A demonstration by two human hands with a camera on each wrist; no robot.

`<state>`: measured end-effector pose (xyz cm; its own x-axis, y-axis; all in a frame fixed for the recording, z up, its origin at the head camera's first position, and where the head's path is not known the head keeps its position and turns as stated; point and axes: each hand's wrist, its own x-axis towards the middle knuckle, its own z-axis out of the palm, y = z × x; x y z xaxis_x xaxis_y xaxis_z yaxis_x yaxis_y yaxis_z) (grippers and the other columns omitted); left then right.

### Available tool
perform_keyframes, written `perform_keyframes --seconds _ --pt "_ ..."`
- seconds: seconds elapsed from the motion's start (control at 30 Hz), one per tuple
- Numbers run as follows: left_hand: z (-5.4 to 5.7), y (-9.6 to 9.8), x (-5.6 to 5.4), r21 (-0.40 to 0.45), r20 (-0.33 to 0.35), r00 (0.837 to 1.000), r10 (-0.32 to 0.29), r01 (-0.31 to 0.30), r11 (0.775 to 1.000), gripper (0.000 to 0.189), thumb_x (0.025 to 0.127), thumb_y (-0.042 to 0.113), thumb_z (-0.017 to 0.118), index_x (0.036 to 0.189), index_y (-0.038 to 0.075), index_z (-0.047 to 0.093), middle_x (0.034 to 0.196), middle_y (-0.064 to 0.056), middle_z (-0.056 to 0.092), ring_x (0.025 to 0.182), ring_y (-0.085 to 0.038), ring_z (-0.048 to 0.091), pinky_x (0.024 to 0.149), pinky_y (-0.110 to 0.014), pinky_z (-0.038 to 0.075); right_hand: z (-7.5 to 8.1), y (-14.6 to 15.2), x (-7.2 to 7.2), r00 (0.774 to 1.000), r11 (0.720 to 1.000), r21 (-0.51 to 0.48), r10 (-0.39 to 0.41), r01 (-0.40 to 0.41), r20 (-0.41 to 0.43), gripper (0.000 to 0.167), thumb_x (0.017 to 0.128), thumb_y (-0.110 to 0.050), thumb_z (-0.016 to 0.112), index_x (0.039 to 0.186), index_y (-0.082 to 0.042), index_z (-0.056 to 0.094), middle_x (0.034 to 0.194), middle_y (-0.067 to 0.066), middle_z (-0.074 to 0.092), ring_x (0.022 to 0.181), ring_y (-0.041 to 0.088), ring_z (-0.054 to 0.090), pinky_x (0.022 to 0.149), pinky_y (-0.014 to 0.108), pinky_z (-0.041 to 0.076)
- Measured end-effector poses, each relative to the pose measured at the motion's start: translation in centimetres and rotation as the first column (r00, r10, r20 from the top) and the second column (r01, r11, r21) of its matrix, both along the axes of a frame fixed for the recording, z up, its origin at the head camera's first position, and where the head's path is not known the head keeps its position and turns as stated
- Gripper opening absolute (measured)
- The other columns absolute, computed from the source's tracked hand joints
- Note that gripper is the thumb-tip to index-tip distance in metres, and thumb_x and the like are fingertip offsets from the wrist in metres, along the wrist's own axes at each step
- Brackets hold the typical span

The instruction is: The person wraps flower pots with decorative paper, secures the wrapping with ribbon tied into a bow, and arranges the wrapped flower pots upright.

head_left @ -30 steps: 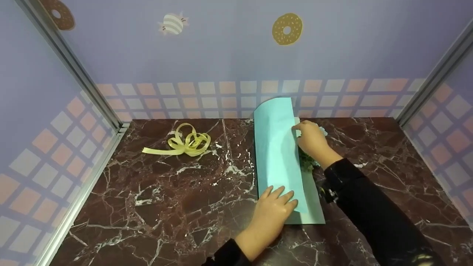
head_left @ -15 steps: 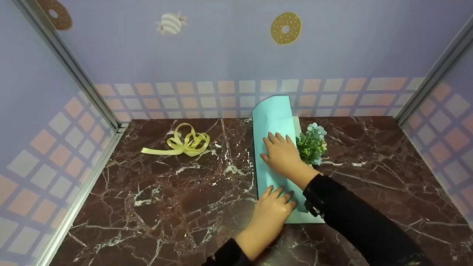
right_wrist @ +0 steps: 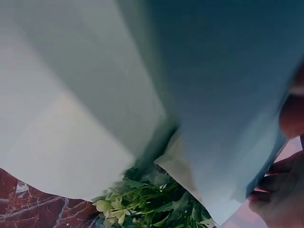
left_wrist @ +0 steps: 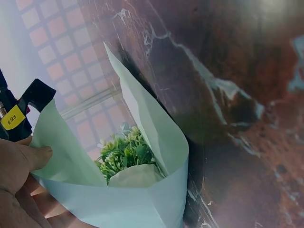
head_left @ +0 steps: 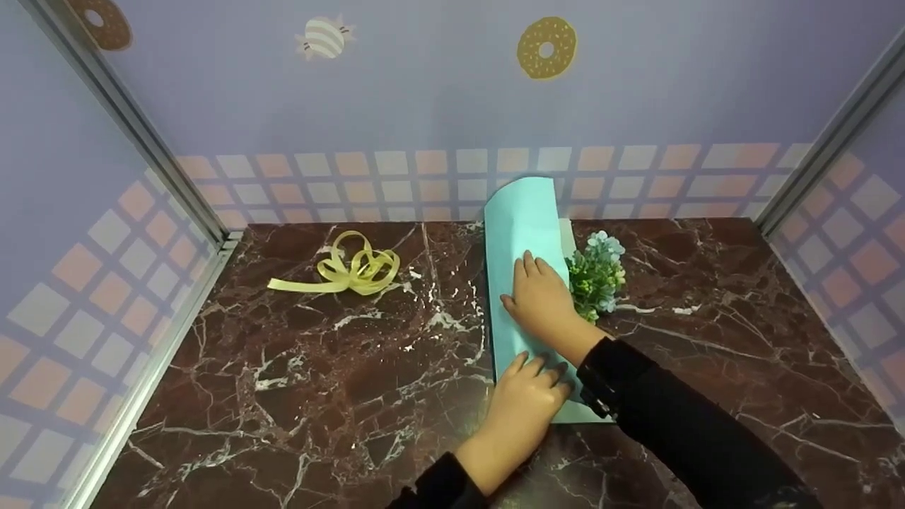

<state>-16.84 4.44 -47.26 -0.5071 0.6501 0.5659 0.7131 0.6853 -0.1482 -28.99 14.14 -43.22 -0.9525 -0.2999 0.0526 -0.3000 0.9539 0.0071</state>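
Observation:
A folded sheet of light-blue wrapping paper lies upright in the head view, its pale green inner side showing in the left wrist view. My left hand grips its near end, with the thumb on the inner side and the fingers outside. My right hand rests on the middle of the fold, fingers extended. From the right edge pokes a bunch of artificial flowers with blue blooms and green leaves; its stems are hidden under the paper.
A looped yellow ribbon lies to the left on the brown marble-patterned table. A purple wall with a checked band stands behind, and side walls close off left and right.
My right hand has moved from the paper's right edge to the left, onto the fold, uncovering the flowers. The left hand has stayed at the near end.

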Motion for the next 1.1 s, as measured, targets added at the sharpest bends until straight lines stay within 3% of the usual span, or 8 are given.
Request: perform_keyframes --seconds 0.37,0.47,0.57,0.63,0.8,0.9,0.97,1.1 --pt "0.3 -0.8 0.3 0.104 0.100 0.992 -0.073 0.063 0.993 0.019 0.075 0.028 0.079 0.093 0.021 0.076 0.108 0.004 0.071 0.106 -0.017 0.062 0.100 -0.039 0.046 0.4 0.1 -0.7 1.000 1.000 -0.027 -0.012 0.012 0.011 0.070 0.098 -0.036 0.058 0.142 0.014 0.036 0.147 0.029 0.036 0.133 0.041 0.037 0.111 0.045 0.031" --pt "0.5 -1.4 0.6 0.291 0.180 0.975 -0.127 0.071 0.954 0.031 0.074 0.034 0.081 0.097 0.014 0.075 0.105 0.000 0.070 0.102 -0.017 0.064 0.097 -0.035 0.048 0.5 0.4 -0.9 1.000 1.000 -0.029 0.006 -0.005 0.020 0.069 0.098 -0.036 0.058 0.141 0.014 0.039 0.145 0.030 0.039 0.132 0.042 0.039 0.111 0.045 0.029" --pt "0.6 -2.2 0.5 0.499 0.365 0.923 -0.120 -0.085 0.862 0.028 0.082 0.029 0.077 0.103 0.010 0.071 0.105 -0.001 0.068 0.099 -0.016 0.062 0.093 -0.031 0.050 0.6 0.5 -1.2 1.000 1.000 -0.017 0.023 -0.022 0.015 0.064 0.098 -0.036 0.057 0.135 0.014 0.046 0.140 0.030 0.046 0.129 0.041 0.044 0.110 0.045 0.030" --pt "0.6 -2.9 -0.1 0.611 0.545 0.826 -0.142 -0.276 0.742 0.028 0.085 0.021 0.074 0.109 0.008 0.066 0.106 -0.003 0.064 0.099 -0.017 0.061 0.091 -0.030 0.050 0.9 0.5 -1.3 1.000 1.000 -0.021 0.020 -0.019 0.008 0.058 0.098 -0.036 0.057 0.129 0.013 0.053 0.134 0.028 0.052 0.122 0.041 0.050 0.107 0.045 0.033" --pt "-0.2 -4.5 -2.7 0.576 0.814 0.446 -0.373 -0.706 0.413 0.048 0.087 0.013 0.073 0.128 -0.003 0.052 0.115 -0.018 0.057 0.100 -0.029 0.060 0.085 -0.038 0.054 1.8 0.6 -1.4 0.999 0.998 -0.053 -0.042 0.042 0.013 0.045 0.097 -0.038 0.060 0.112 0.004 0.065 0.111 0.021 0.065 0.100 0.037 0.058 0.087 0.047 0.050" --pt "-1.0 -5.2 -3.8 0.447 0.832 0.227 -0.506 -0.814 0.371 0.062 0.089 0.017 0.071 0.136 -0.012 0.043 0.123 -0.026 0.054 0.100 -0.033 0.062 0.087 -0.041 0.054 2.0 0.7 -1.5 0.997 0.995 -0.070 -0.072 0.073 0.029 0.042 0.096 -0.039 0.061 0.105 0.001 0.068 0.098 0.020 0.067 0.094 0.036 0.059 0.079 0.049 0.053" --pt "-1.4 -5.6 -4.1 0.379 0.812 0.117 -0.572 -0.850 0.365 0.066 0.090 0.019 0.071 0.136 -0.017 0.040 0.123 -0.028 0.056 0.096 -0.032 0.064 0.088 -0.042 0.054 2.2 0.7 -1.6 0.996 0.993 -0.084 -0.074 0.078 0.050 0.041 0.097 -0.039 0.060 0.100 0.000 0.068 0.092 0.020 0.067 0.091 0.036 0.060 0.077 0.049 0.052" --pt "-1.9 -6.2 -3.9 0.321 0.766 0.019 -0.643 -0.878 0.356 0.056 0.089 0.016 0.073 0.126 -0.018 0.050 0.104 -0.023 0.066 0.083 -0.025 0.068 0.086 -0.041 0.055 2.4 0.7 -1.9 0.996 0.990 -0.120 -0.061 0.069 0.071 0.038 0.096 -0.038 0.061 0.093 -0.001 0.069 0.086 0.019 0.067 0.087 0.036 0.061 0.074 0.050 0.052"
